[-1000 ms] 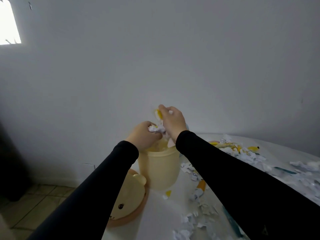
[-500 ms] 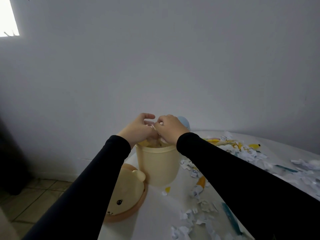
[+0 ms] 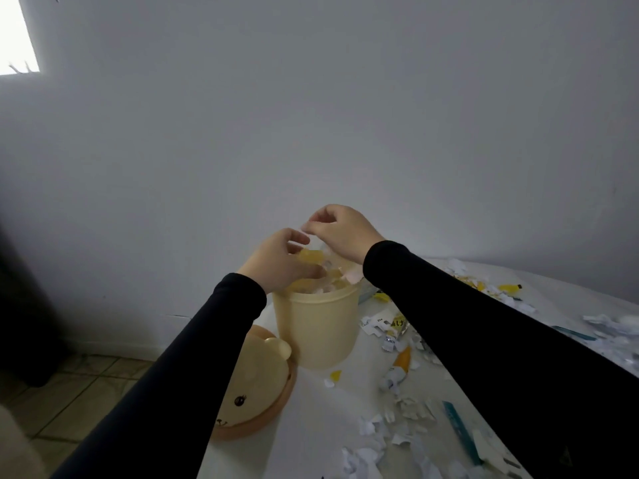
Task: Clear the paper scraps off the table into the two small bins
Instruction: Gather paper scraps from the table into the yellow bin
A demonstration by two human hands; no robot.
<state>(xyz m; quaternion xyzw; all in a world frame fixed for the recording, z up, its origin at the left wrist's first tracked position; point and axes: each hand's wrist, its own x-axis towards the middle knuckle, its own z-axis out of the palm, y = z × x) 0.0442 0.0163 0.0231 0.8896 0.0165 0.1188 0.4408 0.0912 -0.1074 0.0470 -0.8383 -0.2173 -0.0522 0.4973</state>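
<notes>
Now I keep both hands right over the bin (image 3: 316, 326), left hand (image 3: 280, 262) loosely curled around scraps (image 3: 313, 254), right hand (image 3: 340, 229) pinching a bit, and let go low so nothing spills beside it.

One cam only, head-worn, wide-angle, so no shared area w/ another view. It looks fwd and slightly down, facing the grey wall behind the yellow bin (image 3: 316, 328). Bin sits near centre frame, close, within arm's reach. Table (image 3: 311, 426) spreads right of and below the bin; tiled floor (image 3: 76, 385) shows lower left of it. Edges bend w/ lens distortion.
</notes>
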